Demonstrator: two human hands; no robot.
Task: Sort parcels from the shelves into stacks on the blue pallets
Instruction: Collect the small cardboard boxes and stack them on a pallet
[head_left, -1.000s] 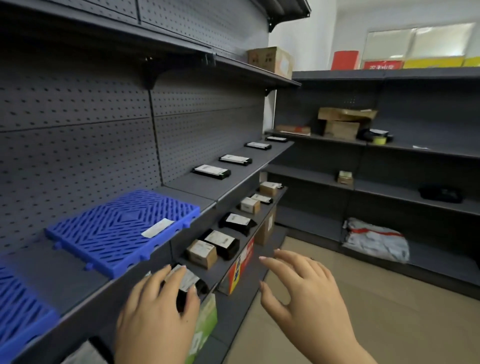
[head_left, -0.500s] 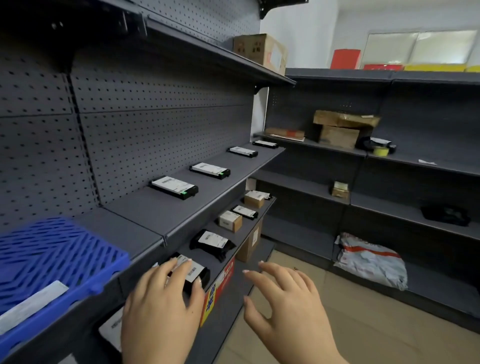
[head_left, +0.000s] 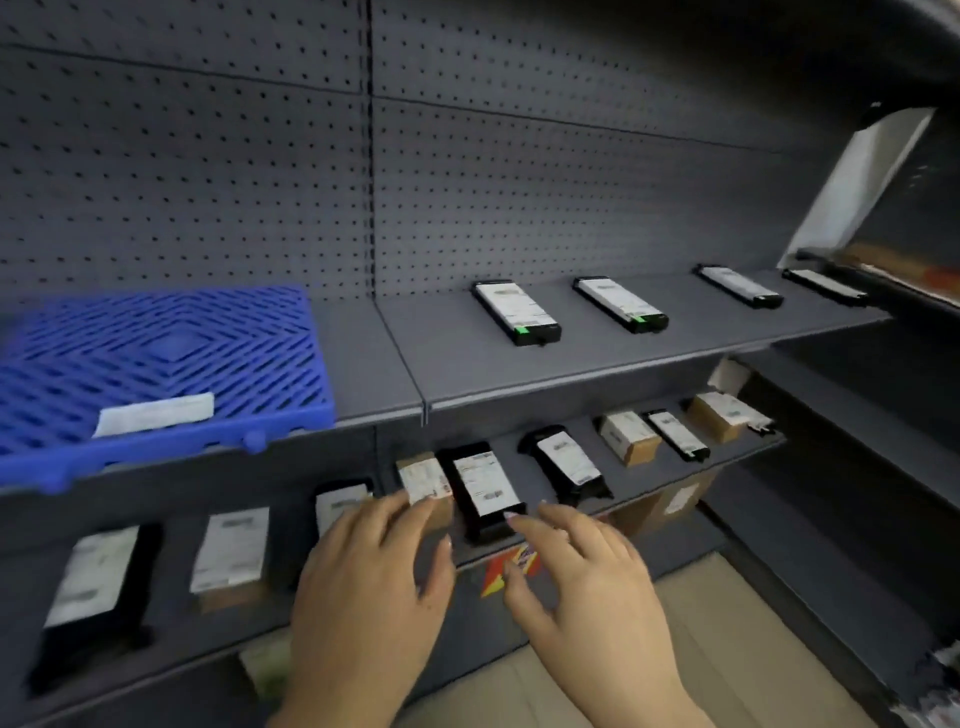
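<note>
A black parcel (head_left: 485, 488) with a white label lies at the front of the lower shelf (head_left: 691, 475), a small brown box (head_left: 423, 483) touching its left side. Both hands reach toward it palm down with fingers spread and empty: the left hand (head_left: 363, 597) has fingertips over the brown box, and the right hand (head_left: 587, 587) has fingertips at the parcel's near end. More labelled parcels line this shelf either side. On the shelf above, the blue pallet (head_left: 156, 374) holds only a white slip (head_left: 156, 413).
</note>
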